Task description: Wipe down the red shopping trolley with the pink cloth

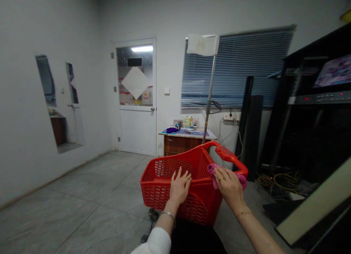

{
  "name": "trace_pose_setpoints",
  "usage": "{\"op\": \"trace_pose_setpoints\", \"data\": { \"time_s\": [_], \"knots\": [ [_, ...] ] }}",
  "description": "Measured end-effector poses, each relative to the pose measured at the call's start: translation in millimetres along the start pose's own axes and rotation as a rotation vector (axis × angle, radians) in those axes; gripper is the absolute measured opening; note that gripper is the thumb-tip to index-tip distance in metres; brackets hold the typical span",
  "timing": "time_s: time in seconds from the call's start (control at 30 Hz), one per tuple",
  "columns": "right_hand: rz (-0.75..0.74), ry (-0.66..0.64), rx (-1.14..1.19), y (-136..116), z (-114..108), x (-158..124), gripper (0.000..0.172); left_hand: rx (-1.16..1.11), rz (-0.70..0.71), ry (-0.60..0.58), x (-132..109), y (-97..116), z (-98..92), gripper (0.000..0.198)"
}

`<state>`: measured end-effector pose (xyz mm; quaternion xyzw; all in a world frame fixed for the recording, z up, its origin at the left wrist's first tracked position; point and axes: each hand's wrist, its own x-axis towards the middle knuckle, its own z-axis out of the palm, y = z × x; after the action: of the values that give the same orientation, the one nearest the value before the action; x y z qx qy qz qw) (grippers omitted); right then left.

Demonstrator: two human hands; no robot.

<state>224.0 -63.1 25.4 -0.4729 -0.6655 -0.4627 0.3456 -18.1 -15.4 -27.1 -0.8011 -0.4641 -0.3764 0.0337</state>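
Observation:
A red plastic shopping cart (156,173) with perforated sides stands right in front of me, its handle at the right. My left hand (180,186) rests on the near rim of the basket, fingers spread, holding nothing. A pink cloth (241,180) lies bunched under my right hand (227,182), which presses it onto the rim near the handle, fingers close together. Part of the cloth sticks out on both sides of that hand. Beyond the basket, a metal pole (210,89) with a white sign (202,45) rises at the handle end.
Behind the cart is a small wooden cabinet (178,145) with bottles and a purple cloth (172,130) on top. A white door (137,131) and a wall mirror (61,126) are further left. At right stand a black rack, loose cables (285,181) and a leaning panel (315,201).

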Motion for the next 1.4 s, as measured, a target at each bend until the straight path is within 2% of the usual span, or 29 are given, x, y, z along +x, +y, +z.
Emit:
{"op": "trace_pose_setpoints", "data": {
  "time_s": [0.1, 0.2, 0.27, 0.33, 0.43, 0.53, 0.6, 0.67, 0.77, 0.83, 0.93, 1.07, 1.13, 1.23, 1.4],
  "knots": [
    [0.106, 0.013, -0.033, 46, -4, -4, 0.032, -0.003, 0.002, 0.012, 0, 2, 0.9, 0.037],
    [0.221, 0.081, -0.068, 65, -3, -7, 0.035, -0.005, -0.008, 0.015, 0, 4, 2.4, 0.036],
    [0.247, 0.126, -0.072, 54, 1, -7, 0.034, -0.004, -0.012, 0.017, 0, 5, 3.4, 0.036],
    [0.218, 0.126, -0.051, 29, 5, -7, 0.033, 0.0, -0.006, 0.02, -1, 5, 3.9, 0.036],
    [0.111, 0.063, -0.008, -14, 10, -7, 0.033, 0.014, 0.011, 0.023, -2, 5, 3.4, 0.037],
    [0.002, 0.015, 0.024, -30, 9, -5, 0.032, 0.027, 0.028, 0.022, -2, 4, 1.6, 0.038],
    [-0.043, 0.0, 0.029, -17, 5, -3, 0.03, 0.027, 0.036, 0.023, -2, 3, 0.6, 0.038],
    [-0.032, -0.005, 0.01, 10, -1, -1, 0.03, 0.026, 0.036, 0.026, -2, 3, 0.2, 0.038],
    [0.084, 0.02, -0.049, 49, -7, 2, 0.03, 0.024, 0.028, 0.03, -2, 5, 1.0, 0.037],
    [0.164, 0.063, -0.078, 57, -6, 2, 0.03, 0.016, 0.024, 0.036, -2, 7, 1.8, 0.037],
    [0.192, 0.101, -0.083, 33, 2, 0, 0.03, 0.001, 0.018, 0.044, -2, 8, 2.1, 0.037],
    [0.061, 0.027, -0.034, -19, 11, -3, 0.033, 0.007, 0.015, 0.032, -3, 6, 0.0, 0.037],
    [0.003, 0.002, -0.012, -28, 11, -3, 0.034, 0.013, 0.02, 0.027, -3, 4, -1.4, 0.037],
    [-0.036, -0.006, 0.004, -10, 6, -3, 0.032, 0.017, 0.023, 0.024, -3, 3, -2.7, 0.037],
    [0.058, -0.004, -0.021, 55, -3, -4, 0.035, 0.019, 0.019, 0.023, -3, 5, -2.9, 0.037]
  ]
}}
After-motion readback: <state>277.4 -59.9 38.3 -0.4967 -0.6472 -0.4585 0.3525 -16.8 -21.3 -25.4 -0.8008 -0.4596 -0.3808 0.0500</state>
